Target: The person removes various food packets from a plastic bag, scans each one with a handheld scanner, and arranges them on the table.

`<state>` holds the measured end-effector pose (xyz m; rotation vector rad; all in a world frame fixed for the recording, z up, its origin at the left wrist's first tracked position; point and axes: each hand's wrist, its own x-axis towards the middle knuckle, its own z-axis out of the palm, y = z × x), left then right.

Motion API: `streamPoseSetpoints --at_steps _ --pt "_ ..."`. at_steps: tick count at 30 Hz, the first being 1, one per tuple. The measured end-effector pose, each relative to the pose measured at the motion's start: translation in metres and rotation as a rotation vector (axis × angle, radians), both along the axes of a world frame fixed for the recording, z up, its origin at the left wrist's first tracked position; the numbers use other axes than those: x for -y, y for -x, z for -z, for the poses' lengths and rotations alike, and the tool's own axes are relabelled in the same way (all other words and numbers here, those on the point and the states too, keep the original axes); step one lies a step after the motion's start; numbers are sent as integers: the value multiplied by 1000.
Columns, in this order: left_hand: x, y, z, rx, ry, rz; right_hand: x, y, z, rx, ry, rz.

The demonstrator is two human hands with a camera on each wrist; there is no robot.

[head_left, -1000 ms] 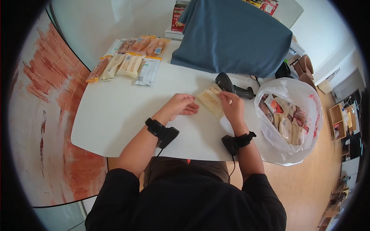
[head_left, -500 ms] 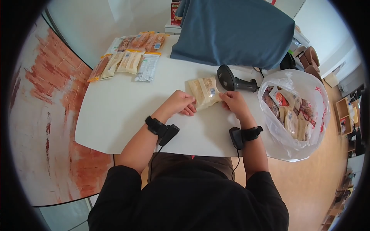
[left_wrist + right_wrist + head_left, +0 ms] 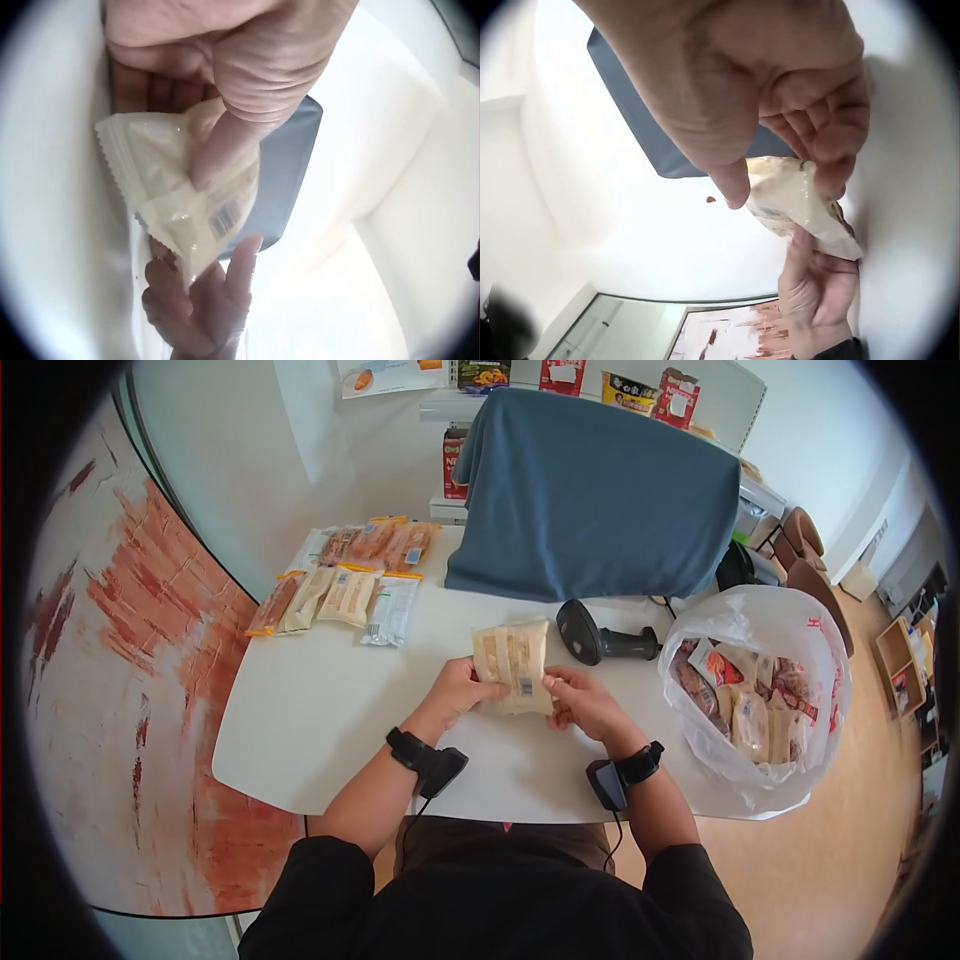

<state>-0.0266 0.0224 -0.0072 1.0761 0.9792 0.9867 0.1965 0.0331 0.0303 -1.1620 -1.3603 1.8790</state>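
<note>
A cream plastic packet of what looks like bread (image 3: 510,652), with a barcode on its lower front, is held up between both hands over the white table. My left hand (image 3: 460,695) grips its left side; in the left wrist view the left thumb lies across the packet's front (image 3: 165,161), fingers behind. My right hand (image 3: 585,702) holds the lower right edge between thumb and fingers. The right wrist view shows the packet (image 3: 791,195) between the right thumb and curled fingers. A black handheld scanner (image 3: 600,635) lies just right of the packet.
Several food packets (image 3: 345,595) lie in two rows at the table's back left. A white plastic bag (image 3: 690,745) full of packets stands at the right edge. Behind, a blue-grey cloth (image 3: 600,500) covers something bulky. Boxed goods (image 3: 680,398) sit on a shelf beyond.
The packet has been turned and raised more upright, its barcode now low on the front. My left thumb has come onto its front, and the right hand holds its lower right edge.
</note>
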Motion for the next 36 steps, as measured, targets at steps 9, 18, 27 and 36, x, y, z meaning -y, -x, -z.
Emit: streamPoseSetpoints --at_steps 9,18,27,36 --pt "-4 0 6 70 109 52 -8 -17 -1 90 -398 107" --pt "-8 -4 11 260 105 -172 -74 -79 13 485 -932 237" --pt "-9 -3 8 341 61 -312 -64 -56 27 928 -1156 219" --pt "-8 -1 10 334 75 -413 -34 -34 -2 734 -1487 213"
